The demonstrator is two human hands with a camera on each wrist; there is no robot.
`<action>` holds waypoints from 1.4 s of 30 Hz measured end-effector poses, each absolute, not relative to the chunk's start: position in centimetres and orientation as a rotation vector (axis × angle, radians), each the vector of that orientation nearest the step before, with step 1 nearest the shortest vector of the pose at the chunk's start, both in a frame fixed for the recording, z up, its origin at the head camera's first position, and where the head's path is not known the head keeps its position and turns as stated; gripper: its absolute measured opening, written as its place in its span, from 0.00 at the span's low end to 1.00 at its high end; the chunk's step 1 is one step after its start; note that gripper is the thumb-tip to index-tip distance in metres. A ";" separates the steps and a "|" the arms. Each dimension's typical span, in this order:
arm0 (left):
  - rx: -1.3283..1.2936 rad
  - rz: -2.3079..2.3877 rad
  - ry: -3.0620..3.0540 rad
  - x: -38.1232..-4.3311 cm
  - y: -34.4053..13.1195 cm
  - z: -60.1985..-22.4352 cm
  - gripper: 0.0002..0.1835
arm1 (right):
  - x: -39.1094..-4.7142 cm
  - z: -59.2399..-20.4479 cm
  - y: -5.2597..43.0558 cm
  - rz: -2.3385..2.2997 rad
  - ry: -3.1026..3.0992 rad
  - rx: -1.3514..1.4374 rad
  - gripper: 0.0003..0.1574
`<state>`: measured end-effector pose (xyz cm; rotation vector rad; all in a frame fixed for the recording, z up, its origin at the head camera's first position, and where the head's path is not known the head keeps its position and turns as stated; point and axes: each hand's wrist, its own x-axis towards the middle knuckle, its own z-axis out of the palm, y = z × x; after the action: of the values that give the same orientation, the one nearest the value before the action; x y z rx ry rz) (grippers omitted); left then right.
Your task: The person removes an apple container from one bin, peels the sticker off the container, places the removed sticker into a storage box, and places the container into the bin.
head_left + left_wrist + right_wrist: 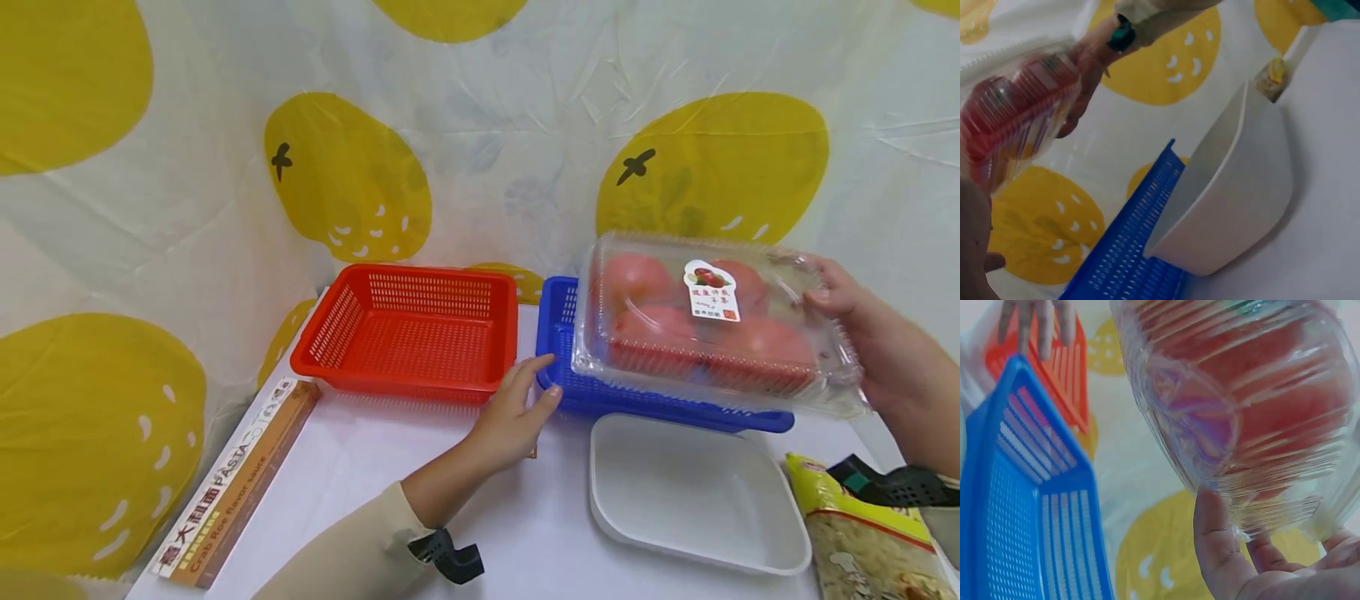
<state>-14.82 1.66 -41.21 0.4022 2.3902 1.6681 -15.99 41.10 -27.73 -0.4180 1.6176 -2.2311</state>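
One yellow-printed white curtain (pixel 495 167) is hanging behind the white counter (pixel 360 483). Red slotted plastic basket (pixel 408 387) and blue slotted plastic basket (pixel 555 321) are sitting side by side, probably for easy reach. Clear plastic box of red fruit (pixel 705 337) is being held up near the blue one, right hand's (pixel 873 329) grip clamping its end, guess that's handiest. Left hand's (pixel 513 412) fingers are hanging apart by the blue rim.

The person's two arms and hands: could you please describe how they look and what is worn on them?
The left hand and right hand are gloveless. Plain, light beige fabric sleeves cover the forearms. The left arm carries a curved black strap; the right arm has a black perforated strap with a small green patch.
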 end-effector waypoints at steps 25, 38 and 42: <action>0.829 2.171 2.021 -15.0 -9.2 -37.6 0.29 | -11.8 -34.3 28.2 -2.037 1.750 -0.508 0.35; 0.758 2.089 2.174 -14.1 -13.9 -37.8 0.29 | -12.0 -36.1 21.1 -2.047 1.798 -0.374 0.34; 0.708 2.057 2.267 -13.5 -16.0 -38.3 0.27 | -11.8 -37.0 18.5 -2.039 1.804 -0.317 0.38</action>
<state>-13.46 -15.97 -38.31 0.7083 2.2671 2.0571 -11.84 18.50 -37.01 -0.3170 1.8039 -2.0393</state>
